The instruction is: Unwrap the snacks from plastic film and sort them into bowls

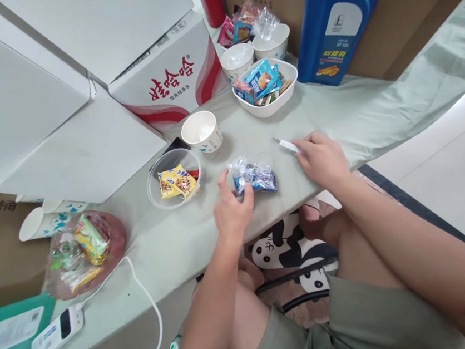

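My right hand (322, 160) is closed round the white handle of a small knife (288, 145), whose thin blade points left over the table. My left hand (232, 205) has its thumb and forefinger apart at the left end of a clear-wrapped bundle of blue snack packets (258, 177). The thumb overlaps the bundle's near edge; I cannot tell whether it presses on it. Left of that hand is a round clear plastic bowl (154, 196) with yellow snack packets (178, 182) and something red inside. A white paper bowl (202, 133) stands just behind.
A white tub (267, 109) of snacks, more paper bowls (237, 62) and a blue jug (335, 28) stand at the back right. White cartons (171, 75) line the back left. A pink plate (117, 232) with wrappers and a white corded device (58, 335) lie left.
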Available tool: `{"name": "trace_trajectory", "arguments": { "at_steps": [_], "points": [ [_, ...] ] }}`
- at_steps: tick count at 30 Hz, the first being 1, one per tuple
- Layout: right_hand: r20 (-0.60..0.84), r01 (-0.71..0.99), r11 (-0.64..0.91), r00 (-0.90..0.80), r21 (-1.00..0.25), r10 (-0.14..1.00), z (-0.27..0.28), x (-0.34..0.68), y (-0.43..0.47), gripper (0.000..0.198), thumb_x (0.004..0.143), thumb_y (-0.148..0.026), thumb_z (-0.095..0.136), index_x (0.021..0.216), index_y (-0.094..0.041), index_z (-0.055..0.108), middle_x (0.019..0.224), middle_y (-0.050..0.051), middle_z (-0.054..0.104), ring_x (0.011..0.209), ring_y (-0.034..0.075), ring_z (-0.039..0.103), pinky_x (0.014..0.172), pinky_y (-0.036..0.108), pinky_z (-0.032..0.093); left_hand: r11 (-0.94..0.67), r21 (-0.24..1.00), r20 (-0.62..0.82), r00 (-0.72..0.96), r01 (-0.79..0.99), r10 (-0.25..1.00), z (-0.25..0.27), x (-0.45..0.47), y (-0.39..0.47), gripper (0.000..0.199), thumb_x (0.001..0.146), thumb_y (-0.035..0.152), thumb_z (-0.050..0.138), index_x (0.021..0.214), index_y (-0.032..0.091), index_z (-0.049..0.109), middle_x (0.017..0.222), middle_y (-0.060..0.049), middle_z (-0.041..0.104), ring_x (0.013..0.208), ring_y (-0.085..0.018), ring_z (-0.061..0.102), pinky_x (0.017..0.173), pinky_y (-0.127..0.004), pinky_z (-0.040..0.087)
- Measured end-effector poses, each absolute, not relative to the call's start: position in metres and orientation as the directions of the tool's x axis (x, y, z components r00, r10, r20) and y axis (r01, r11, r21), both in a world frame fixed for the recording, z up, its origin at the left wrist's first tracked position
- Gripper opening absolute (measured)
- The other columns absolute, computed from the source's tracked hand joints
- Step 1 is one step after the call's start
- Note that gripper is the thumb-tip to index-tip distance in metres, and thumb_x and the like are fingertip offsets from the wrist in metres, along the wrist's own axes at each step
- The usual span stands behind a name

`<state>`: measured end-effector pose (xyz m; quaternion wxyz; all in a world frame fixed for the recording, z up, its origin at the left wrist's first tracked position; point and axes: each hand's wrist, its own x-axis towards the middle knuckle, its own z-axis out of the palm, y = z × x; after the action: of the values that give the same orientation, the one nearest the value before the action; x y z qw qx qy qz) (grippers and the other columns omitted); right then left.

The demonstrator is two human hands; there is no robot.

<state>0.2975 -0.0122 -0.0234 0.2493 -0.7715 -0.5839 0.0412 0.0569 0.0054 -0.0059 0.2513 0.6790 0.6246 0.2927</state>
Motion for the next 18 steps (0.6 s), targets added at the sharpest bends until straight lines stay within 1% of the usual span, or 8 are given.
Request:
{"name": "trace_trajectory", "arguments": {
  "at_steps": [2, 4, 7, 9, 11, 14, 16, 18],
  "points": [
    [0.353, 0.883, -0.179, 0.349, -0.434, 0.868, -0.022, 0.290, -0.007, 0.038, 0.088, -0.016, 0.052, 0.120, -0.026, 0.072, 0.115, 0.014, 0.067, 0.108, 0.034, 0.058, 0.090, 0.052, 0.043, -0.091, 0.641, 0.091, 0.042, 0.762, 0.995, 0.000, 0.049, 0.010, 0.044, 0.087, 0.046, 0.064, 0.122, 0.020, 0.058, 0.051, 0.007, 0.050, 0.051, -0.018, 0.054, 0.059, -0.030, 0.040],
    [0.457, 0.871, -0.052, 0.306, -0.488, 0.835, -0.020, 0.278, -0.003, 0.037, 0.090, -0.015, 0.049, 0.117, -0.025, 0.071, 0.117, 0.013, 0.066, 0.111, 0.033, 0.059, 0.094, 0.053, 0.042, -0.121, 0.665, 0.109, 0.064, 0.737, 0.992, 0.002, 0.044, 0.016, 0.032, 0.088, 0.046, 0.060, 0.107, 0.019, 0.062, 0.048, 0.008, 0.046, 0.050, -0.016, 0.051, 0.060, -0.030, 0.040],
    [0.500, 0.780, 0.263, 0.073, -0.567, 0.863, -0.018, 0.254, -0.002, 0.033, 0.091, -0.023, 0.050, 0.118, -0.022, 0.068, 0.117, 0.014, 0.067, 0.110, 0.030, 0.062, 0.098, 0.049, 0.047, -0.245, 0.708, 0.241, 0.100, 0.662, 0.965, -0.002, 0.042, 0.022, 0.030, 0.085, 0.043, 0.063, 0.102, 0.019, 0.063, 0.064, 0.003, 0.056, 0.060, -0.015, 0.055, 0.066, -0.029, 0.045],
    [0.475, 0.707, 0.381, -0.073, -0.596, 0.877, -0.020, 0.238, -0.002, 0.042, 0.089, -0.027, 0.052, 0.129, -0.019, 0.063, 0.127, 0.015, 0.066, 0.117, 0.031, 0.060, 0.102, 0.048, 0.046, -0.332, 0.702, 0.314, 0.144, 0.631, 0.938, -0.006, 0.043, 0.023, 0.034, 0.079, 0.038, 0.070, 0.106, 0.018, 0.065, 0.085, -0.003, 0.064, 0.072, -0.016, 0.058, 0.071, -0.030, 0.049],
    [0.406, 0.681, 0.385, -0.140, -0.623, 0.903, -0.022, 0.226, -0.001, 0.053, 0.087, -0.027, 0.054, 0.139, -0.016, 0.056, 0.131, 0.016, 0.065, 0.119, 0.032, 0.059, 0.102, 0.049, 0.046, -0.365, 0.705, 0.311, 0.197, 0.609, 0.930, -0.008, 0.044, 0.024, 0.036, 0.075, 0.031, 0.073, 0.108, 0.019, 0.066, 0.099, -0.006, 0.065, 0.076, -0.015, 0.058, 0.073, -0.029, 0.050],
    [0.301, 0.684, 0.305, -0.130, -0.663, 0.945, -0.023, 0.219, 0.000, 0.060, 0.085, -0.024, 0.053, 0.144, -0.015, 0.053, 0.114, 0.014, 0.069, 0.106, 0.031, 0.061, 0.097, 0.049, 0.047, -0.327, 0.767, 0.223, 0.249, 0.552, 0.942, -0.011, 0.043, 0.024, 0.029, 0.076, 0.023, 0.072, 0.105, 0.019, 0.068, 0.096, -0.004, 0.064, 0.065, -0.011, 0.052, 0.067, -0.027, 0.048],
    [0.276, 0.678, 0.281, -0.120, -0.679, 0.954, -0.022, 0.221, 0.001, 0.053, 0.084, -0.022, 0.054, 0.136, -0.017, 0.061, 0.102, 0.012, 0.069, 0.098, 0.029, 0.061, 0.093, 0.047, 0.047, -0.272, 0.833, 0.159, 0.262, 0.482, 0.952, -0.012, 0.040, 0.024, 0.025, 0.076, 0.024, 0.072, 0.101, 0.019, 0.068, 0.088, -0.001, 0.062, 0.061, -0.010, 0.048, 0.063, -0.026, 0.045],
    [0.276, 0.653, 0.294, -0.133, -0.698, 0.952, -0.019, 0.225, 0.000, 0.040, 0.084, -0.021, 0.054, 0.121, -0.020, 0.070, 0.094, 0.009, 0.067, 0.092, 0.027, 0.060, 0.089, 0.044, 0.047, -0.191, 0.899, 0.087, 0.267, 0.394, 0.960, -0.014, 0.037, 0.025, 0.025, 0.075, 0.030, 0.076, 0.096, 0.019, 0.068, 0.081, 0.001, 0.059, 0.060, -0.009, 0.046, 0.059, -0.024, 0.041]
  ]
}}
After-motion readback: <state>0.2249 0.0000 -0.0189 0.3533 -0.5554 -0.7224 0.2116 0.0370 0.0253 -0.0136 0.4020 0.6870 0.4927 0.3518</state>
